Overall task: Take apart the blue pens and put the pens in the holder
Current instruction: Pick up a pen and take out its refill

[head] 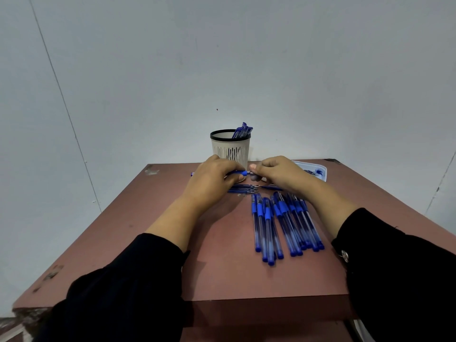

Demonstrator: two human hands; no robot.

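Blue pen (238, 173) gripped by left hand (214, 180); right hand (276, 172) seemingly pinches its tip, barrel mostly hidden.

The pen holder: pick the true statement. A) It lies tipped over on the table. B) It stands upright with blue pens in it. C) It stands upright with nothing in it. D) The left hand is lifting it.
B: the pen holder stands upright behind the hands, with blue pens sticking out above its black rim.

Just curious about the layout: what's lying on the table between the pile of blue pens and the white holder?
In the head view, both hands, left and right, hold a pen there, above thin refills.
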